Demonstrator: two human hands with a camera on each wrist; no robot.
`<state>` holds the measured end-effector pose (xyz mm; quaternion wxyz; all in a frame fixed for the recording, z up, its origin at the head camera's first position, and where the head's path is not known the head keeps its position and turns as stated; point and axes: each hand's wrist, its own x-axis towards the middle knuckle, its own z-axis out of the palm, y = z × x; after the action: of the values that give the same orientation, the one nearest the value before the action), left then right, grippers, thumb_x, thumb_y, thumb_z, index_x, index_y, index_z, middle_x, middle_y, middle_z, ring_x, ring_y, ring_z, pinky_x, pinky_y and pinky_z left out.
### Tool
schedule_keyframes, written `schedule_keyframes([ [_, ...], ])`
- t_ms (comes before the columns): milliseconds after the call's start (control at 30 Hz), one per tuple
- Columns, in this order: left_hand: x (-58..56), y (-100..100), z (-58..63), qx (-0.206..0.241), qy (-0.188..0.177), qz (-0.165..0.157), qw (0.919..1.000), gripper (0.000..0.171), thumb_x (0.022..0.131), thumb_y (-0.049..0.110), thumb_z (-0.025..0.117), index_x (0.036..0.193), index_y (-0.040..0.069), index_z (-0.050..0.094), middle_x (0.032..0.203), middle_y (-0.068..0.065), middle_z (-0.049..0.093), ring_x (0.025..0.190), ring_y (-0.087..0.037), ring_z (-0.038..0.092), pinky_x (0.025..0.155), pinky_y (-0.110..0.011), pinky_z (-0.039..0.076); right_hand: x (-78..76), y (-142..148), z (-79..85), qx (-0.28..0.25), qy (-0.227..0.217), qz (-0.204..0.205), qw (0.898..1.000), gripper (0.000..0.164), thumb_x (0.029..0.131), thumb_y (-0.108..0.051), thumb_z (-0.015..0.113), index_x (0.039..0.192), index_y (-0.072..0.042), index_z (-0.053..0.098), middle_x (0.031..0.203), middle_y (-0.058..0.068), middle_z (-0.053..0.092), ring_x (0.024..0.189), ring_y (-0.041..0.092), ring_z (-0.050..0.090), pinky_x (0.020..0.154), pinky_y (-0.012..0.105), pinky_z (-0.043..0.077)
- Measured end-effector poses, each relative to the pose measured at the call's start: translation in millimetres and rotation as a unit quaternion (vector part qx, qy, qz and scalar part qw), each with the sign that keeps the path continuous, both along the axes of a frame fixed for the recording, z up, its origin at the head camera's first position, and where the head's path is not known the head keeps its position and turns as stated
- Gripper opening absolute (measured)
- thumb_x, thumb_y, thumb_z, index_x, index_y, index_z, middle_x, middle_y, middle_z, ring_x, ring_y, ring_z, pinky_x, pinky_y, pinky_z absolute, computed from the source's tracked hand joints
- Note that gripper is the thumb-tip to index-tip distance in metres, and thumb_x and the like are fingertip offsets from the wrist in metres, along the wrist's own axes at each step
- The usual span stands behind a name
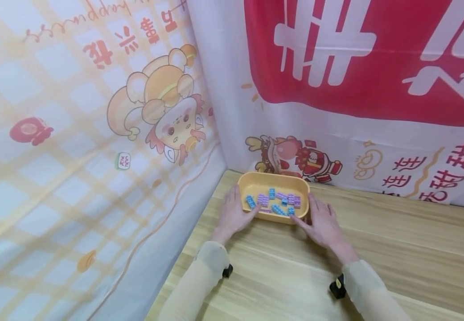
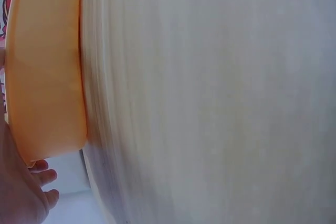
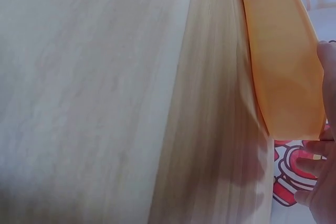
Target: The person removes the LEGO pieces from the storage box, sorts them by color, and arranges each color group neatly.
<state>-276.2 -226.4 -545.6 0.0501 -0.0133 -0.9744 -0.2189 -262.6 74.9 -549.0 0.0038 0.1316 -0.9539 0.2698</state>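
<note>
A yellow-orange plastic tub (image 1: 273, 217) stands on the wooden table at the foot of the back cloth. Several blue building bricks (image 1: 278, 210) and purple building bricks (image 1: 262, 200) lie loose inside it. My left hand (image 1: 233, 215) holds the tub's left end, thumb at the front rim and fingers along the outer side. At the opposite end, my right hand (image 1: 323, 222) grips in much the same way. Both wrist views show the tub's smooth outer wall (image 2: 47, 66), with the left fingers (image 2: 47, 176) and right fingers (image 3: 310, 166) partly visible past its ends.
Wood-grain table (image 1: 280, 267) stretches in front of the tub and off to the right. A printed cloth (image 1: 135, 178) hangs along the left edge, and another cloth (image 1: 232, 111) with a red panel hangs behind. Dark wrist devices (image 1: 338, 287) sit at the sleeves.
</note>
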Motion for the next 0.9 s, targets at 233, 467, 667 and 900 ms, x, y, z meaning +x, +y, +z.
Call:
schedule_keyframes([
  [233, 1.9, 13, 0.0, 0.008, -0.001, -0.003, 1.0000, 0.119, 0.100, 0.076, 0.059, 0.175, -0.002, 0.010, 0.184, -0.025, 0.014, 0.172, -0.041, 0.020, 0.142, -0.054, 0.017, 3.7, 13, 0.1, 0.001, 0.006, 0.001, 1.000, 0.111, 0.105, -0.071, 0.057, 0.173, 0.006, 0.013, 0.176, 0.037, 0.025, 0.162, 0.058, 0.029, 0.136, 0.077, 0.009],
  [467, 4.9, 23, 1.0, -0.007, 0.000, -0.006, 1.0000, 0.118, 0.100, 0.076, 0.058, 0.174, -0.003, 0.011, 0.183, -0.027, 0.017, 0.171, -0.043, 0.022, 0.142, -0.055, 0.019, 10.2, 23, -0.6, 0.001, 0.011, -0.004, 1.000, 0.111, 0.105, -0.070, 0.058, 0.173, 0.006, 0.014, 0.175, 0.038, 0.027, 0.160, 0.058, 0.031, 0.136, 0.077, 0.010],
  [667, 9.1, 29, 0.2, -0.011, 0.003, -0.008, 0.9999, 0.120, 0.100, 0.081, 0.053, 0.174, -0.003, 0.011, 0.183, -0.025, 0.018, 0.171, -0.043, 0.023, 0.142, -0.058, 0.018, 17.4, 29, 1.1, -0.005, 0.006, -0.010, 1.000, 0.110, 0.106, -0.070, 0.057, 0.173, 0.005, 0.014, 0.175, 0.038, 0.026, 0.161, 0.057, 0.030, 0.136, 0.077, 0.009],
  [900, 16.3, 36, -1.1, -0.016, -0.005, -0.005, 0.9998, 0.123, 0.098, 0.085, 0.050, 0.175, -0.001, 0.010, 0.184, -0.024, 0.016, 0.171, -0.042, 0.022, 0.142, -0.059, 0.018, 27.0, 34, 0.6, -0.015, 0.002, -0.017, 1.000, 0.109, 0.106, -0.066, 0.061, 0.174, 0.005, 0.013, 0.175, 0.037, 0.027, 0.162, 0.056, 0.029, 0.135, 0.077, 0.008],
])
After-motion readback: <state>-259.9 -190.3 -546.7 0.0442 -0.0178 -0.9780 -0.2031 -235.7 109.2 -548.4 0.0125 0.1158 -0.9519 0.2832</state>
